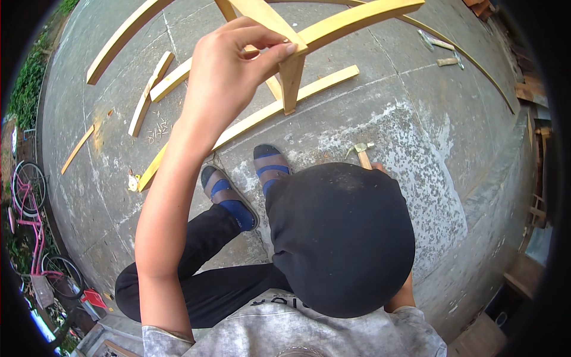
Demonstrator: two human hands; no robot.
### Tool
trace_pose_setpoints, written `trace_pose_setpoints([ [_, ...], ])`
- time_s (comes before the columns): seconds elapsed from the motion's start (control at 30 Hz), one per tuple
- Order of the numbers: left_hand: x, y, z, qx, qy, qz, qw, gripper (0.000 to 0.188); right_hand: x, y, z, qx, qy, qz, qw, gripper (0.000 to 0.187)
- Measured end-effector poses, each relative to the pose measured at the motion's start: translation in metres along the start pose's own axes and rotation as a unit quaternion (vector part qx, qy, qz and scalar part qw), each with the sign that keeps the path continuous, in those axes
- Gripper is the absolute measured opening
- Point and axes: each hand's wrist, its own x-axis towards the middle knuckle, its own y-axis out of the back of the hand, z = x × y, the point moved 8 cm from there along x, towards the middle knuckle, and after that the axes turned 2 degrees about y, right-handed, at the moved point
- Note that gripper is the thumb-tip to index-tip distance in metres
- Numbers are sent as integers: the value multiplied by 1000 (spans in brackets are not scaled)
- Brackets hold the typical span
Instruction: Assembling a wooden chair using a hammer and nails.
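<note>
My left hand [229, 71] is up at a wooden frame [351, 27], thumb and forefinger pinched at the top of a joint. What sits between the fingertips is too small to make out. At this joint a curved rail meets a flat piece, above a short upright [291, 83]. Low on the right, a claw hammer [362, 156] points its head away from me. My right hand [379, 169] is closed round its handle, mostly hidden behind my raised, black-trousered knee [345, 238].
A long wooden strip [247, 123] lies beyond my sandalled feet [232, 196]. Loose wood pieces [148, 98] and scattered nails [159, 130] are to the left, with a tape measure [134, 180]. More hand tools [443, 50] lie far right. A pink bicycle [35, 232] stands at the left edge.
</note>
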Motion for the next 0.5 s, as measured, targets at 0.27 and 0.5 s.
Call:
trace_pose_setpoints([
  [0.27,1,-3,-1,5,-16,3,1000,23,-8,46,-55,289,-88,-47,952,30],
  [0.5,-3,4,-1,44,-27,10,999,25,-4,212,-189,386,118,70,912,32],
])
